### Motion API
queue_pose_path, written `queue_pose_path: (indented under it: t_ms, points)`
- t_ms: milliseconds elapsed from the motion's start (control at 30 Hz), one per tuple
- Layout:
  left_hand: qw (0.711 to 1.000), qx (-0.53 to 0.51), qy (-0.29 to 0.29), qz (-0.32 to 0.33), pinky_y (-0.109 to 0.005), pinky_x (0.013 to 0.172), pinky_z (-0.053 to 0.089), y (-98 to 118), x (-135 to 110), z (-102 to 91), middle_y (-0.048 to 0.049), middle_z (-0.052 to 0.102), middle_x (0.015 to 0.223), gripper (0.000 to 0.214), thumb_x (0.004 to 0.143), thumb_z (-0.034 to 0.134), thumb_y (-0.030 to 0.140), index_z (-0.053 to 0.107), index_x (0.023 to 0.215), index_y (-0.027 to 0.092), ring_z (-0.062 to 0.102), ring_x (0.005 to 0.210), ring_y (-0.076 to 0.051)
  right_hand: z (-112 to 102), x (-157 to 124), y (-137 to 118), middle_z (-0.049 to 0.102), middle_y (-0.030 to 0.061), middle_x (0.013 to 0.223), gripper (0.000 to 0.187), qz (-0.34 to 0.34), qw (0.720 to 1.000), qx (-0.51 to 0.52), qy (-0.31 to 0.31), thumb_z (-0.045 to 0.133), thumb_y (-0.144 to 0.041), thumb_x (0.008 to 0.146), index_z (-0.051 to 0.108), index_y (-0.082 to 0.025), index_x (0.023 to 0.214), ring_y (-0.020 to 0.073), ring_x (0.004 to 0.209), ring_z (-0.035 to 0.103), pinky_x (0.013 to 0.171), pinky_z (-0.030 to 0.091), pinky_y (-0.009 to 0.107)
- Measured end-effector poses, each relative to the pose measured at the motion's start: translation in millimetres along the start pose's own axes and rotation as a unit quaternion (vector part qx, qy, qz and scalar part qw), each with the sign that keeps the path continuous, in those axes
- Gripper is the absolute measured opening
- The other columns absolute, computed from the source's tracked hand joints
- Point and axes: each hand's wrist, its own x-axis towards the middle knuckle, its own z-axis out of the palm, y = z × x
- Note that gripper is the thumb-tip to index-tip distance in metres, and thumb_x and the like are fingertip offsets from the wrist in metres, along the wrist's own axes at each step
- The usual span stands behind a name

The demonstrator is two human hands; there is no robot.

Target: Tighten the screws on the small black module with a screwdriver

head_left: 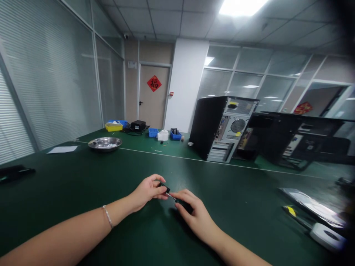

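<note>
Over the green tabletop (133,173), my left hand (148,190) pinches a small black block-like part (164,187) between thumb and fingers. Its exact kind is too small to make out. My right hand (194,210) is closed around the dark handle of a screwdriver (183,205). The thin metal shaft points up and left, and its tip meets the black part at my left fingertips. Most of the part is covered by my left fingers.
A metal bowl (104,144) and a white sheet (62,149) lie at the back left. Small blue bins (153,132) stand at the back. A black computer tower (209,127) is at the back right. A white device (327,235) and a shiny flat packet (313,207) lie at the right.
</note>
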Motion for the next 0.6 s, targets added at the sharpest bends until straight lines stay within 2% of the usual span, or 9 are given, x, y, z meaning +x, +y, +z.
queue_pose_path:
  t_ms: [100,233,367,467,600]
  points:
    - [1.0,0.006,0.011,0.003,-0.036,0.079,0.054,0.9,0.3,1.7,0.0009,0.063,0.074,0.041,0.069,0.079,0.033,0.047,0.088,0.016,0.07,0.074,-0.018,-0.7,0.2,-3.8,0.064,0.0066,0.104,0.032,-0.002,1.0,-0.013,-0.007,0.053,-0.019,0.09,0.063,-0.025,0.12,0.0183,0.097,0.06,0.089,0.047,0.032]
    - [0.998,-0.016,0.058,0.032,-0.038,0.086,0.051,0.6,0.3,3.9,0.0026,0.06,0.077,0.042,0.073,0.075,0.034,0.042,0.095,0.02,0.07,0.086,-0.021,0.6,0.6,-4.0,0.064,0.007,0.104,0.03,-0.001,1.0,-0.015,0.0,0.053,-0.02,0.09,0.064,-0.024,0.118,0.0184,0.096,0.06,0.089,0.047,0.032]
    - [0.993,0.022,0.096,0.067,-0.032,0.077,0.05,-4.1,1.8,1.8,0.0028,0.057,0.08,0.043,0.071,0.075,0.03,0.039,0.095,0.021,0.067,0.08,-0.017,0.0,1.3,-3.4,0.065,0.0071,0.101,0.028,-0.003,1.0,-0.019,0.011,0.053,-0.022,0.09,0.065,-0.023,0.116,0.0186,0.093,0.061,0.085,0.048,0.031]
    - [0.988,0.078,0.094,0.095,-0.029,0.071,0.047,-8.1,3.7,-1.0,0.0023,0.056,0.082,0.037,0.072,0.073,0.03,0.044,0.091,0.02,0.063,0.075,-0.014,-6.7,3.9,-4.8,0.066,0.0069,0.1,0.026,-0.021,0.999,-0.022,0.042,0.054,-0.024,0.09,0.066,-0.023,0.113,0.0188,0.093,0.061,0.084,0.049,0.031]
    - [0.985,0.126,0.06,0.106,-0.029,0.075,0.045,-11.3,5.6,-1.8,-0.0006,0.057,0.086,0.028,0.073,0.07,0.029,0.05,0.09,0.017,0.058,0.08,-0.014,-16.5,7.5,-3.3,0.066,0.0079,0.102,0.025,-0.035,0.992,-0.031,0.119,0.057,-0.028,0.089,0.067,-0.023,0.111,0.0204,0.092,0.061,0.079,0.05,0.032]
